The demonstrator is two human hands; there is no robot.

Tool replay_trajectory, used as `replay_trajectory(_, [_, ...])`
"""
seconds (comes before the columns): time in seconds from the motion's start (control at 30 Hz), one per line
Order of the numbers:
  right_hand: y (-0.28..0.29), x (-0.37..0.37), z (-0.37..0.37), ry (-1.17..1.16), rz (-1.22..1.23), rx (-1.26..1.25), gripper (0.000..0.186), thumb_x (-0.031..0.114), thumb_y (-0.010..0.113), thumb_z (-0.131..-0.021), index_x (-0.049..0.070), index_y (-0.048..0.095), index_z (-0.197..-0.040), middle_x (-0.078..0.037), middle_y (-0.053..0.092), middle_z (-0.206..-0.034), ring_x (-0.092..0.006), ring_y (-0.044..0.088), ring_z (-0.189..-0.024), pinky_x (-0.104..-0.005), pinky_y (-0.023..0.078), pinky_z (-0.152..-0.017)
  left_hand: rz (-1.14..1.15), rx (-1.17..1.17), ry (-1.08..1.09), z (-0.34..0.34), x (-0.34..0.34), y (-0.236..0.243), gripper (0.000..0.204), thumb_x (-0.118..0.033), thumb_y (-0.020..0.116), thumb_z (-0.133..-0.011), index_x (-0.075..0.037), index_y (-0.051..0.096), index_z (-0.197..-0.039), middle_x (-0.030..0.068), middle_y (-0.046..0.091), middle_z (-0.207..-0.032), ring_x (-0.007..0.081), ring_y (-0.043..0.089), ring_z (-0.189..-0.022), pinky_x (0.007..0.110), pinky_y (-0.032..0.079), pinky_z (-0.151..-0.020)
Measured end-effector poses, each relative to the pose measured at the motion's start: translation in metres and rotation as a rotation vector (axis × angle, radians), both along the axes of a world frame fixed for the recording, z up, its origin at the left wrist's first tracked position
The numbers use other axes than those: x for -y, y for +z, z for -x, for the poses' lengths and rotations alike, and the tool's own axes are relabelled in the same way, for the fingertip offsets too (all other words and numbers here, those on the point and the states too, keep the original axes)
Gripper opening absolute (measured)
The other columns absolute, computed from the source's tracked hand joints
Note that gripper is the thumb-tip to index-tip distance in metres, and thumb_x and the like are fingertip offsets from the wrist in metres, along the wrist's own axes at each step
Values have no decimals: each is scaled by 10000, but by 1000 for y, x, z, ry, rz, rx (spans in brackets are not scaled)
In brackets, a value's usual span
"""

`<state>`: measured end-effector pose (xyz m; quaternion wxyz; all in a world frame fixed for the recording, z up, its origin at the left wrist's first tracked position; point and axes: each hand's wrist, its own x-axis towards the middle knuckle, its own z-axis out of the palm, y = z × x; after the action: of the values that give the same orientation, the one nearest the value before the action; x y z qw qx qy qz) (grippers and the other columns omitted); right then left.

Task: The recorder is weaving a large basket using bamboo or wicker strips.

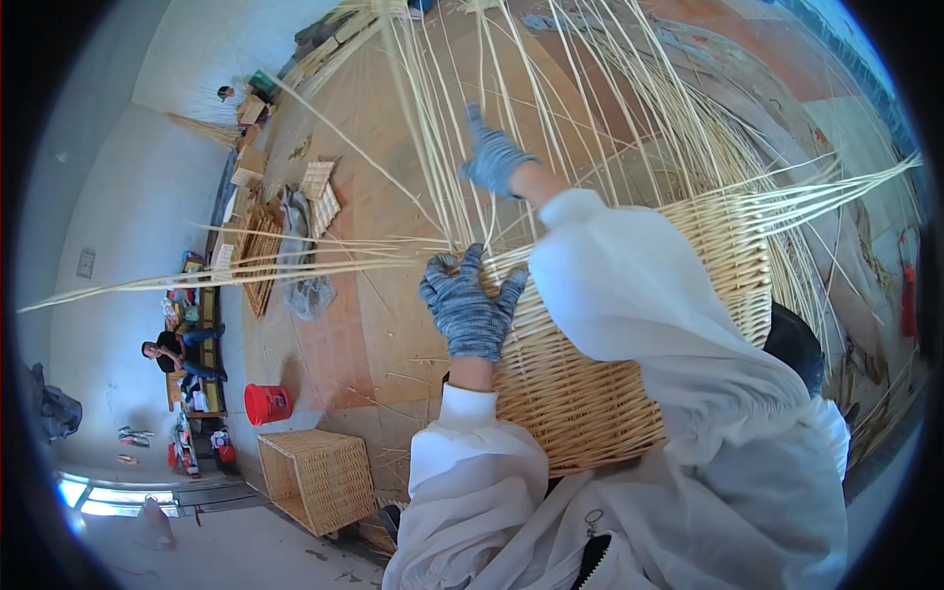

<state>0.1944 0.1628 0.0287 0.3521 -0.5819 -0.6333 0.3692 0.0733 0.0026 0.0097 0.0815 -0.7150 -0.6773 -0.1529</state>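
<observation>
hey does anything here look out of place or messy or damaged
Nothing looks damaged. The half-woven wicker basket lies tilted against the person, its long unwoven canes fanning out loose. The left hand rests on its rim; the right hand reaches among the canes. Cane scraps litter the floor.
</observation>
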Motion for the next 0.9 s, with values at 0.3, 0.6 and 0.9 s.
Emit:
replay_trajectory(0.3, [6,-23,-9,246,-261,196,832,18,549,-787,185,48,-1429,-246,309,-1375,-382,569,-984,-420,474,-849,-52,-139,-24,-26,1,1,713,-548,619,-713,-68,503,-1227,186,529,-1099,370,454,-990,439,331,-922])
replay_trajectory(0.6, [-65,116,-77,-406,95,-1314,251,101,501,-886,7,491,-1118,-43,523,-733,-102,512,-570,-292,526,-574,-160,80,7,-15,3,-3,552,-491,712,-646,-61,641,-985,70,599,-1011,324,475,-968,423,347,-893])
replay_trajectory(0.9, [-52,101,-115,-200,158,-939,211,111,540,-864,-31,556,-1020,-92,599,-766,-242,591,-646,-371,541,-681,10,62,-628,-74,-15,-8,501,-311,655,-776,-50,501,-1174,133,565,-1088,273,520,-1043,414,359,-948])
